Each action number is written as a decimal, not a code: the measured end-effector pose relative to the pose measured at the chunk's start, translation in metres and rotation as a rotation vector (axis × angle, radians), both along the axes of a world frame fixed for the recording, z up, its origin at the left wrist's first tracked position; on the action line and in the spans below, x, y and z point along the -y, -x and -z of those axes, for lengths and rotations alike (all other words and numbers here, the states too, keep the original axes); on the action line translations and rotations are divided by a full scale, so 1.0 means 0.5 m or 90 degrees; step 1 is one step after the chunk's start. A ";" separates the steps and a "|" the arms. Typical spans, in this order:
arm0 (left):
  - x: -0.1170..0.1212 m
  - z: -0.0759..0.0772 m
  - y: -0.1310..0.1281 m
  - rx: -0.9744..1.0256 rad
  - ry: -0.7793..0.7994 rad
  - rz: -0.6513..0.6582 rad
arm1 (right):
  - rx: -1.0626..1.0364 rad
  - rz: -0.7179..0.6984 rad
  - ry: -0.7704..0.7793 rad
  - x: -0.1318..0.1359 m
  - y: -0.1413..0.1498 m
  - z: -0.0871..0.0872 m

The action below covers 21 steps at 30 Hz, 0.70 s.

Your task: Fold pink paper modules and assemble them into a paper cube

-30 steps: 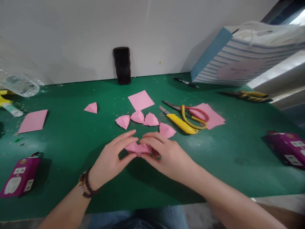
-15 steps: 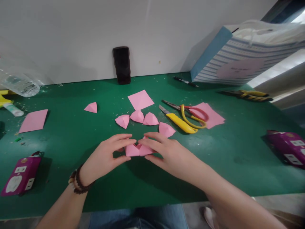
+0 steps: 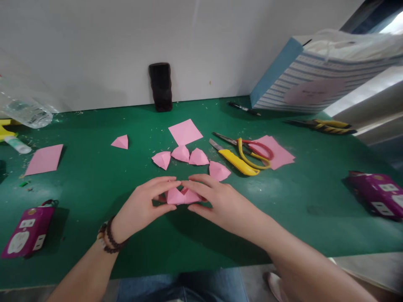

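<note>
Left hand [image 3: 141, 204] and right hand [image 3: 221, 199] each had one end of the folded pink paper [image 3: 179, 198], grip half-curled; long axis ran left-right between them, neither nearer. Pink pieces [image 3: 198, 157] lay just beyond on the counter [image 3: 302, 205].

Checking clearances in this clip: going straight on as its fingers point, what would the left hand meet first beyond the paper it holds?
Probably the right hand: it faces the left hand over the folded pink paper, though depth leaves any fingertip gap unclear.
</note>
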<state>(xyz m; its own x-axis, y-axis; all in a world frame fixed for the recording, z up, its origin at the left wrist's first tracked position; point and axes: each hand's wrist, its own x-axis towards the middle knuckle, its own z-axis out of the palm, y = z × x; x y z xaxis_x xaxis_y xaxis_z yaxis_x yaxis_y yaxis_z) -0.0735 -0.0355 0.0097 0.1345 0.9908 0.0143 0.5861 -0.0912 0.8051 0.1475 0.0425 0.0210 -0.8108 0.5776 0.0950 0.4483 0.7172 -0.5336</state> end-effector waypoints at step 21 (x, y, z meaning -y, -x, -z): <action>-0.003 -0.013 0.034 0.094 0.078 0.028 | -0.178 0.214 0.137 -0.058 -0.028 -0.032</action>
